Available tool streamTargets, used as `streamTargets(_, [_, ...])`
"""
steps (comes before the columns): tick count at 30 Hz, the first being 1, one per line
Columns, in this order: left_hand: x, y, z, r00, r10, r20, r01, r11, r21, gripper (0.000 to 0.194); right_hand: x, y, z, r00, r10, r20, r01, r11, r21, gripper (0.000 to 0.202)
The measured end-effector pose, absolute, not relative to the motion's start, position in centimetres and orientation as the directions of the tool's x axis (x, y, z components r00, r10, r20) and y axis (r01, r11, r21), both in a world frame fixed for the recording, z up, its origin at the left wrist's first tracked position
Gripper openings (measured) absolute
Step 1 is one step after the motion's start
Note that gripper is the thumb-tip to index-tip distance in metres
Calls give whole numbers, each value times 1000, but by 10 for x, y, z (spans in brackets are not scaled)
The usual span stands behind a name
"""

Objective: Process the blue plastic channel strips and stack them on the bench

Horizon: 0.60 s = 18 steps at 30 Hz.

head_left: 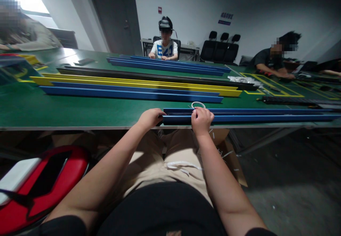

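Observation:
A long blue channel rail [255, 118] lies along the front edge of the green table, its left end between my hands. My left hand [150, 118] is closed at that end, fingertips against a dark part there; the exact grip is partly hidden. Over the rail, a little further right, my right hand [201, 121] is closed with thumb and fingers pinched together. A thin white cord [198, 103] rises in a loop just behind those fingers and runs into them.
Beyond lie another blue rail [133, 94], a yellow rail [138, 83], a black rail [149, 75] and more blue rails [167, 66]. Clear plastic bags [245, 81] sit right of these. A red stool [77, 161] stands at lower left. Several people sit around the table.

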<state>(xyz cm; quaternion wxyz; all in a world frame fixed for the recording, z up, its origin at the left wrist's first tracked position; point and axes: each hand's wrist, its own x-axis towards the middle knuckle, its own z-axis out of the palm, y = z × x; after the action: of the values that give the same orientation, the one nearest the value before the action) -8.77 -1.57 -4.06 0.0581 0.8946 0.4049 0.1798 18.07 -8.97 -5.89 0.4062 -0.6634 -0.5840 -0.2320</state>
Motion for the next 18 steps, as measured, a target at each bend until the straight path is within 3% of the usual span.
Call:
streamTargets(12, [-79, -13, -41, 430, 889, 155, 806, -456, 378, 25, 179, -93, -56, 215, 621, 754, 964, -13, -265, 29])
streamTargets(18, [-76, -19, -48, 465, 824, 322, 784, -553, 283, 23, 179, -93, -55, 233, 637, 735, 953, 0, -302, 29])
